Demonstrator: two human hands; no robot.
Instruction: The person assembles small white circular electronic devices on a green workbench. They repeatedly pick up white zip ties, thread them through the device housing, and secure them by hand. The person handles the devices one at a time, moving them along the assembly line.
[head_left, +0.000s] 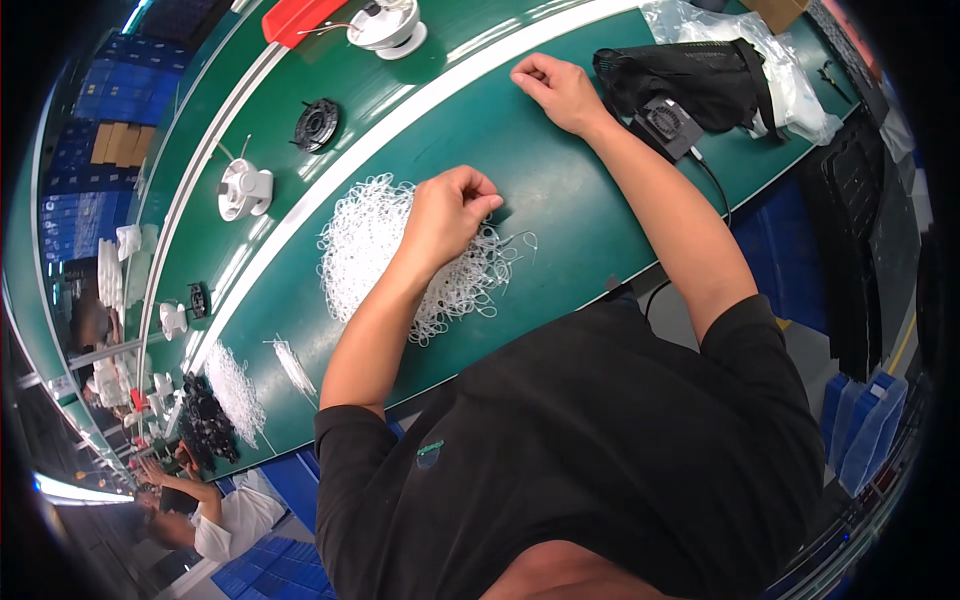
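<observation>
A large heap of thin white looped strips [365, 240], which look like cable ties bent into rings, lies on the green worktable [570, 250] in front of me. My left hand [445, 218] is over the right part of this heap, thumb and fingers pinched together. Anything between those fingertips is hidden or too small to make out. Farther off and to the right, my right hand [562, 95] is held near the table's far white edge. Its fingers are curled in toward the thumb, and I cannot make out anything in them.
Beyond the white rail, a green conveyor carries white fan-like housings [245, 190] and a black round part [317, 124]. A black mesh bag [690, 80] and a small black fan device [667, 125] lie right. Farther left are straight white ties [293, 367], black parts [207, 420] and a co-worker [235, 515].
</observation>
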